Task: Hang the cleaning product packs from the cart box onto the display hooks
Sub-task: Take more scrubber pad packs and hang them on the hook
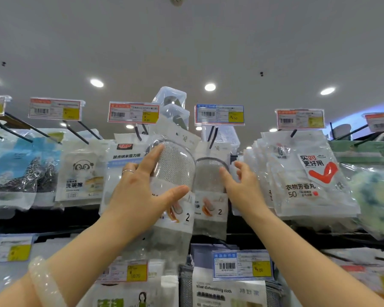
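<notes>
**Pack raised to the hook, not yet seated**

Head view: The left hand [142, 191] held a clear cleaning pack [175, 171] up in front of the display, thumb across its printed lower face and fingers spread up along its left side, so the fingers were wide but wrapped on the pack. The pack's header sat tilted near the dark hook [213, 135] under the blue-edged price tag [219, 114]. The right hand [242, 185] was loose and open, fingertips touching a matching hung pack [209, 180] just beside the held one.

By my reading, at least one pack of this kind already hung there, and the held one was not yet on the hook; whether its hole had met the hook tip could not be told. The cart box was out of view, so how many packs remained was unknown.

Room was tight. A white sponge pack [126, 160] pressed close on the left, and a thick stack of fragrance-ball packs [308, 173] crowded the right. The red-edged price tag [133, 112] and the blue one overhung the hooks, leaving only a narrow gap between them for lifting the header upward.
</notes>
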Available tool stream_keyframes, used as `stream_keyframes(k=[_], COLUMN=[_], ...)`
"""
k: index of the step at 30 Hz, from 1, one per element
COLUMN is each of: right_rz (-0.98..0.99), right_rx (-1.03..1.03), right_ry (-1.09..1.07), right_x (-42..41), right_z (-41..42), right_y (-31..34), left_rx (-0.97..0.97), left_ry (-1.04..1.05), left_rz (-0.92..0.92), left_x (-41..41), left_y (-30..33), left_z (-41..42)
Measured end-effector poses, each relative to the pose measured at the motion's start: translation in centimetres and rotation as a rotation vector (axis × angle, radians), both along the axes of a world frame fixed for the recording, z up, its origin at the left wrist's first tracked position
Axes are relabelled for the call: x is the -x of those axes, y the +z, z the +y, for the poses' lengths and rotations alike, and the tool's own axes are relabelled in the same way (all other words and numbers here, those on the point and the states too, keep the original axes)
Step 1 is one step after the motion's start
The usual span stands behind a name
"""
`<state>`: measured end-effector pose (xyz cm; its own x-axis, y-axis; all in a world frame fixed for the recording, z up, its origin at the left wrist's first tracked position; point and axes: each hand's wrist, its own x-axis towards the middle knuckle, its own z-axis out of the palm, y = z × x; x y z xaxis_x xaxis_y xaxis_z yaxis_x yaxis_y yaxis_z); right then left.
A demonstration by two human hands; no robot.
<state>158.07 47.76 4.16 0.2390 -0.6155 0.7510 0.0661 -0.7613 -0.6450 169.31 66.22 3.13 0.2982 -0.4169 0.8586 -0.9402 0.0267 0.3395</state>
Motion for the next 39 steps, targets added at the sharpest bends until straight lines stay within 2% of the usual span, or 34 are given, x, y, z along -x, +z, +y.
stream_keyframes(k=[1, 3, 5, 9, 14, 18, 23, 33, 39], right_rz=[-0.050, -0.028, 0.005, 0.014, 0.211, 0.247, 0.213, 0.301, 0.329], right_rx=[0.021, 0.041, 0.094, 0.142, 0.132, 0.105, 0.106, 0.075, 0.054], right_ry=[0.128, 0.316, 0.331, 0.302, 0.259, 0.201, 0.212, 0.181, 0.130], right_x=[0.6, 1.8, 3.0, 5.2, 6.5, 6.0, 5.4, 4.7, 3.9], right_z=[0.8, 2.4, 2.9, 2.7, 2.3, 1.9, 1.7, 0.6, -0.1], right_y=[-0.2, -0.4, 0.0, 1.2, 2.7, 3.9, 5.4, 5.9, 5.4], left_rx=[0.028, 0.087, 0.127, 0.125, -0.059, -0.127, -0.126, -0.149, -0.179], left_ry=[-0.065, -0.220, -0.369, -0.523, -0.511, -0.465, -0.453, -0.499, -0.394], left_rz=[0.027, 0.117, 0.201, 0.233, 0.225, 0.156, 0.143, 0.188, 0.188], left_x=[0.1, 0.7, 1.7, 3.0, 2.7, 2.3, 1.9, 1.2, 0.6], left_y=[-0.1, -0.6, -1.1, -1.3, -0.5, 0.8, 2.6, 2.8, 2.1], left_z=[-0.6, -2.2, -3.7, -5.5, -6.3, -6.6, -7.0, -8.9, -10.0])
